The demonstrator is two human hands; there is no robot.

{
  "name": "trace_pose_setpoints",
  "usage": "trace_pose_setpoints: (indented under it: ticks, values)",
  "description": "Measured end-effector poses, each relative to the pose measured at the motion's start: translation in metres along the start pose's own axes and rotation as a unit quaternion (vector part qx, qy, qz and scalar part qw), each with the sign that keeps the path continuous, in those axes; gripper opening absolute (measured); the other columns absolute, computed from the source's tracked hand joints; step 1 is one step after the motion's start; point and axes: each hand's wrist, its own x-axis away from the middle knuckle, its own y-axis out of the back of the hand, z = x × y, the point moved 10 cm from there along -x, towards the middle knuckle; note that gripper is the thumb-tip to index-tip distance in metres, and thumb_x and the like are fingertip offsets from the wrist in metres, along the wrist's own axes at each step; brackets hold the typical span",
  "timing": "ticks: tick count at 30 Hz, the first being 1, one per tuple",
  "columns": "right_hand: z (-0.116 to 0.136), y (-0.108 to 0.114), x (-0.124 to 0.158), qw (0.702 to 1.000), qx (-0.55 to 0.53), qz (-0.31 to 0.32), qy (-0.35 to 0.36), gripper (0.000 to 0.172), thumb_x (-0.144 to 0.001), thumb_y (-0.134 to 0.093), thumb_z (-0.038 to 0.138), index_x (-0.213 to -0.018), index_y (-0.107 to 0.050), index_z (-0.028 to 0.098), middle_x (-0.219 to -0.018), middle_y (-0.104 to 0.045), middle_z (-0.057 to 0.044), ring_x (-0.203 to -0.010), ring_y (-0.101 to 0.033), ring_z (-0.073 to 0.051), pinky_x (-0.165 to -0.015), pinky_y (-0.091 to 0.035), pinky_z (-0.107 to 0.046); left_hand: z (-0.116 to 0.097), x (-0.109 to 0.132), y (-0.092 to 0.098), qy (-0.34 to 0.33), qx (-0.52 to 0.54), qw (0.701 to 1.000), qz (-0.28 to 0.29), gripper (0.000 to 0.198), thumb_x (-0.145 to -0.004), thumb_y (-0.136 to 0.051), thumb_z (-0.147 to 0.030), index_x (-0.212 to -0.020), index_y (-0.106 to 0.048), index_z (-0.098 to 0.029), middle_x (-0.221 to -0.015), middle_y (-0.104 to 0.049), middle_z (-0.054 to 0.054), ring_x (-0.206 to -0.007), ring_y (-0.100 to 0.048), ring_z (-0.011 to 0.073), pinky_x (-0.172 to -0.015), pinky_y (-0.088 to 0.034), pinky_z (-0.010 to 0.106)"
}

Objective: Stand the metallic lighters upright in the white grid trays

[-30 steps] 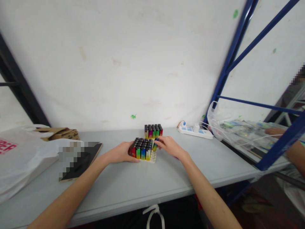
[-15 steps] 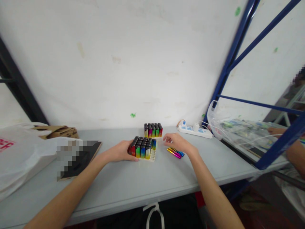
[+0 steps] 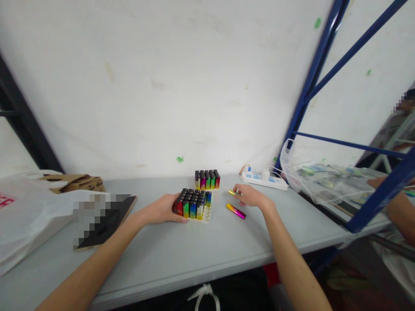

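My left hand (image 3: 164,208) is wrapped around the left side of a white tray (image 3: 206,216) on the table. Black-topped, shiny lighters (image 3: 193,209) in red, green, blue and yellow stand upright in it, and bare slots show along its right edge. My right hand (image 3: 249,195) is closed on a lighter (image 3: 231,192), whose yellow end points left from the fingers; the rest of it is hidden. Just below that hand, a yellow-to-magenta lighter (image 3: 236,211) lies on the table.
A second block of upright lighters (image 3: 207,180) stands behind, near the wall. A white power strip (image 3: 264,180) lies at the back right, beside a blue rack post (image 3: 301,95). On the left are a dark flat device (image 3: 112,224), cardboard (image 3: 84,183) and a white bag (image 3: 35,216). Another person's arm (image 3: 397,211) shows far right.
My right hand has picked up the blue-ended lighter from beside the magenta one and lifted it slightly. The left hand keeps its hold on the tray. The view has shifted slightly.
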Motion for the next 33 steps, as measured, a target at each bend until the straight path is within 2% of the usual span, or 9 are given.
trace_pose_setpoints:
  ticks: [3,7,9,13,16,19,22,28,33]
  values:
    - [0.022,0.013,0.001,0.995,-0.057,-0.053,0.061,0.029,-0.099,-0.052,0.034,-0.115,-0.067,0.015,-0.064,-0.066,0.000,-0.052,-0.059,-0.014,-0.064,-0.045,-0.027,0.001,-0.001,0.000,0.005,-0.003,1.000,0.000,0.071,-0.067,-0.080,-0.056,-0.124,-0.062,-0.017,-0.121,-0.073,0.006,-0.109,-0.068,0.0280,-0.094,-0.053,0.032]
    - [0.046,0.034,0.004,0.971,-0.127,-0.149,0.140,0.036,-0.093,-0.061,0.046,-0.115,-0.070,0.018,-0.083,-0.069,-0.003,-0.065,-0.056,-0.015,-0.064,-0.044,-0.027,0.004,0.000,-0.001,0.005,-0.003,1.000,-0.003,0.070,-0.067,-0.081,-0.055,-0.124,-0.062,-0.017,-0.120,-0.073,0.004,-0.108,-0.069,0.0280,-0.093,-0.054,0.031]
    - [0.048,0.035,0.001,0.959,-0.191,-0.165,0.132,0.041,-0.088,-0.066,0.052,-0.107,-0.070,0.016,-0.076,-0.064,-0.001,-0.062,-0.051,-0.014,-0.059,-0.042,-0.025,0.005,0.000,-0.002,0.005,-0.004,1.000,-0.002,0.071,-0.068,-0.081,-0.056,-0.125,-0.062,-0.017,-0.120,-0.073,0.004,-0.108,-0.069,0.0280,-0.092,-0.054,0.031]
    - [0.058,0.025,-0.003,0.930,-0.319,-0.139,0.121,0.051,-0.087,-0.060,0.066,-0.080,-0.061,0.015,-0.067,-0.053,0.000,-0.062,-0.047,-0.013,-0.057,-0.041,-0.025,0.005,0.000,-0.001,0.004,-0.007,1.000,-0.004,0.073,-0.068,-0.081,-0.055,-0.127,-0.061,-0.017,-0.122,-0.073,0.005,-0.108,-0.069,0.0280,-0.093,-0.053,0.031]
    - [0.075,0.015,-0.001,0.892,-0.421,-0.089,0.139,0.051,-0.090,-0.054,0.069,-0.085,-0.054,0.018,-0.080,-0.058,-0.002,-0.069,-0.053,-0.013,-0.063,-0.048,-0.026,0.004,0.000,-0.001,0.002,-0.005,1.000,-0.003,0.074,-0.068,-0.081,-0.056,-0.129,-0.060,-0.018,-0.122,-0.073,0.005,-0.108,-0.069,0.0280,-0.094,-0.053,0.031]
    - [0.085,0.005,0.001,0.870,-0.472,-0.055,0.131,0.046,-0.091,-0.054,0.068,-0.091,-0.048,0.022,-0.069,-0.047,0.005,-0.057,-0.044,-0.010,-0.055,-0.045,-0.023,0.003,0.001,0.000,0.005,-0.003,1.000,-0.001,0.074,-0.069,-0.081,-0.055,-0.128,-0.060,-0.018,-0.122,-0.073,0.005,-0.108,-0.069,0.0278,-0.094,-0.053,0.031]
    - [0.082,0.000,-0.001,0.887,-0.445,-0.077,0.098,0.047,-0.091,-0.052,0.069,-0.087,-0.043,0.023,-0.061,-0.031,0.009,-0.048,-0.026,-0.009,-0.044,-0.028,-0.020,0.002,0.001,-0.001,0.007,0.005,1.000,0.002,0.073,-0.068,-0.081,-0.055,-0.128,-0.060,-0.018,-0.124,-0.072,0.005,-0.110,-0.068,0.0273,-0.095,-0.054,0.032]
    - [0.076,0.011,-0.001,0.931,-0.274,-0.224,0.091,0.056,-0.091,-0.048,0.068,-0.063,-0.036,0.021,-0.058,-0.031,0.003,-0.057,-0.031,-0.011,-0.052,-0.023,-0.025,0.001,0.001,0.000,0.001,0.000,1.000,0.001,0.075,-0.068,-0.081,-0.057,-0.129,-0.060,-0.019,-0.127,-0.071,0.005,-0.109,-0.069,0.0276,-0.095,-0.053,0.031]
    - [0.071,0.013,0.001,0.935,-0.224,-0.270,0.059,0.041,-0.087,-0.047,0.048,-0.059,-0.034,0.021,-0.058,-0.027,0.003,-0.058,-0.029,-0.011,-0.054,-0.019,-0.026,0.001,0.001,0.000,0.010,0.000,1.000,0.004,0.074,-0.068,-0.080,-0.054,-0.129,-0.060,-0.018,-0.127,-0.071,0.005,-0.111,-0.068,0.0273,-0.096,-0.053,0.031]
